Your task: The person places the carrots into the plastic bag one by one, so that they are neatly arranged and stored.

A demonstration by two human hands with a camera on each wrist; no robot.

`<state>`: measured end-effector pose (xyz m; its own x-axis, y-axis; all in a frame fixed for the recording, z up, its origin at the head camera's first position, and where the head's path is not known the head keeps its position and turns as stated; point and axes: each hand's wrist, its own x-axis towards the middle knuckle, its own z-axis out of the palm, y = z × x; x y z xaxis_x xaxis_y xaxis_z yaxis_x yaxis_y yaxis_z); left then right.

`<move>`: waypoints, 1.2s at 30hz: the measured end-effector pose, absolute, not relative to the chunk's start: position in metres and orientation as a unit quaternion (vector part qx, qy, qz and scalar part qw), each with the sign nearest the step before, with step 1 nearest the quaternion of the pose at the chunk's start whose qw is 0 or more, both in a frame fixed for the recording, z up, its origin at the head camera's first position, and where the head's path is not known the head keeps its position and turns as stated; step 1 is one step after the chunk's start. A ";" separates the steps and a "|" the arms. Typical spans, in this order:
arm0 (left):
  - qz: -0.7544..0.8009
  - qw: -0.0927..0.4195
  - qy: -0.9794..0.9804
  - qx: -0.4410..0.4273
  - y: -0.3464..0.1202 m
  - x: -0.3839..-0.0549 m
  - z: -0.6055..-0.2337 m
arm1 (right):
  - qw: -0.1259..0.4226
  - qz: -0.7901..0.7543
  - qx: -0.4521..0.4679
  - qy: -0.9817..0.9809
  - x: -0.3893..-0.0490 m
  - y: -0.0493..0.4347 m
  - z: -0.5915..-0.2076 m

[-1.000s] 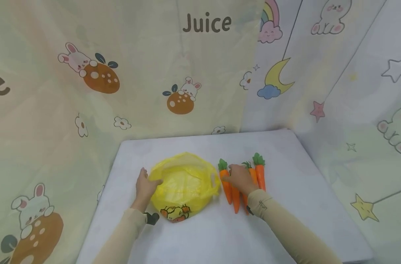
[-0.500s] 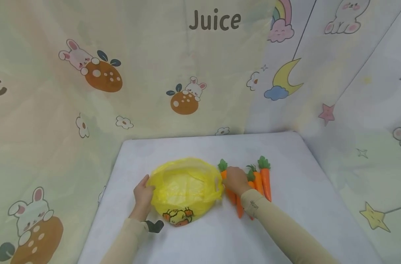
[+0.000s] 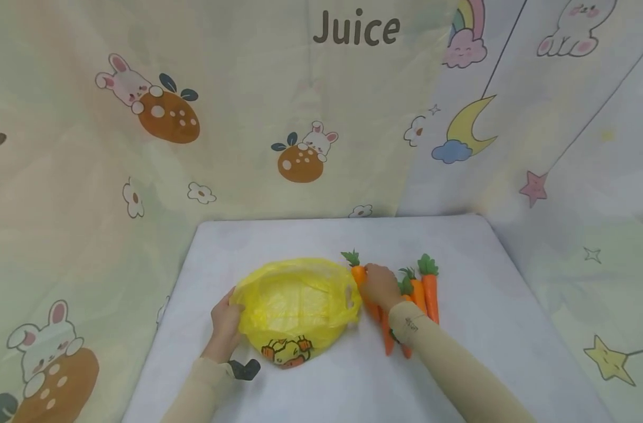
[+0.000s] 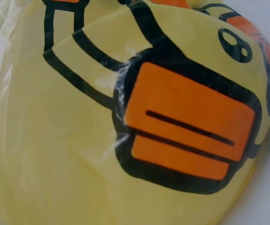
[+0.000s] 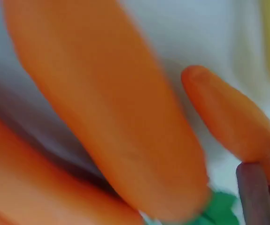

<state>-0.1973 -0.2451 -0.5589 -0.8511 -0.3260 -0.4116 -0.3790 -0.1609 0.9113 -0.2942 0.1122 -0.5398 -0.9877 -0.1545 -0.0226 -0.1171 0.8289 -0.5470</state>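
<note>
A yellow plastic bag [image 3: 295, 305] with a cartoon duck print lies mouth open on the white table. My left hand [image 3: 226, 323] grips its left rim, thumb over the edge. The printed side of the bag [image 4: 186, 126] fills the left wrist view, where that hand is out of sight. Right of the bag, my right hand [image 3: 382, 286] holds an orange carrot [image 3: 359, 274] with green leaves. In the right wrist view, fingers [image 5: 254, 192] pinch this carrot [image 5: 235, 117], whose blunt tip shows. Other carrots [image 3: 431, 296] lie under and beside the right hand, partly hidden by it.
The white table [image 3: 311, 399] ends at a printed cloth wall [image 3: 237, 117] at the back and sides. A black wrist camera piece [image 3: 245, 369] sits by the left cuff, close to the bag.
My right hand has closed round the leftmost carrot and shifted it slightly, its leaves now pointing more to the left. My left fingers have gone from lying along the bag to gripping its rim.
</note>
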 end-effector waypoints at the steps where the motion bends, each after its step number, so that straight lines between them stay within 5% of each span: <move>1: 0.712 0.018 0.647 -0.273 -0.245 -0.198 -0.558 | 0.033 -0.303 -0.068 0.950 -0.297 0.112 -0.532; 3: 0.713 0.015 0.644 -0.276 -0.246 -0.198 -0.557 | 0.084 -0.294 -0.047 0.951 -0.294 0.105 -0.501; 9: 0.717 0.011 0.636 -0.286 -0.246 -0.199 -0.557 | 0.113 -0.369 -0.087 0.919 -0.299 0.079 -0.457; 19: 0.711 0.001 0.637 -0.297 -0.243 -0.197 -0.558 | 0.260 -0.594 -0.126 0.751 -0.278 0.033 -0.454; 36: 0.727 -0.011 0.619 -0.296 -0.234 -0.195 -0.559 | 0.239 -0.697 -0.021 0.675 -0.255 -0.016 -0.515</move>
